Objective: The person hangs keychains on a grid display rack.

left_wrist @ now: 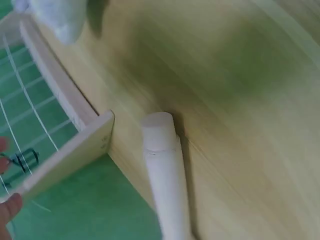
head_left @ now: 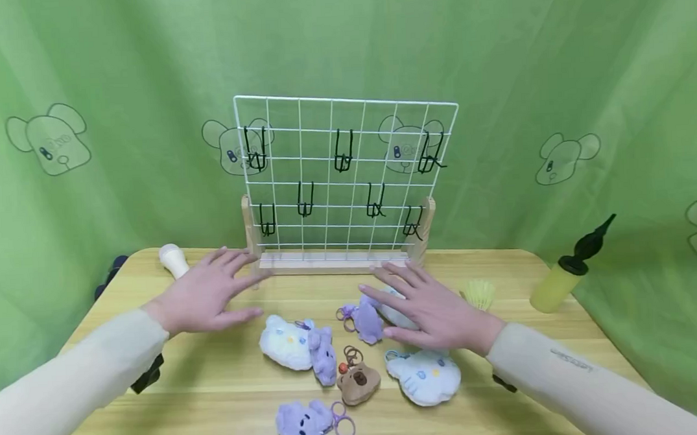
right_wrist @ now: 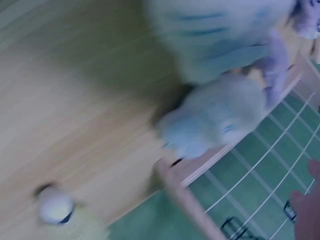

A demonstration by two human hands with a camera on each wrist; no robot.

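Observation:
My left hand [head_left: 206, 294] hovers over the table's left side with spread fingers, holding nothing. On the right, my right hand [head_left: 440, 311] is likewise spread and hides part of a white plush keychain [head_left: 396, 314]. Under and between the hands lie a white cat plush [head_left: 286, 343], a purple plush [head_left: 324, 358] touching it, another purple plush [head_left: 367, 320] with rings, a brown plush keychain [head_left: 358, 382], and a second white cat plush [head_left: 428, 376]. A purple plush keychain [head_left: 302, 424] lies nearest the front. Behind them stands a white wire grid rack [head_left: 336, 195] bearing several black hooks [head_left: 343, 159].
A white microphone-shaped object [head_left: 174, 259] lies at the back left beside my left hand; its plain end [left_wrist: 160, 132] shows in the left wrist view. A yellow shuttlecock [head_left: 479, 294] and a yellow pump [head_left: 556, 286] with a black nozzle are on the right. Green curtain [head_left: 143, 58] surrounds the table.

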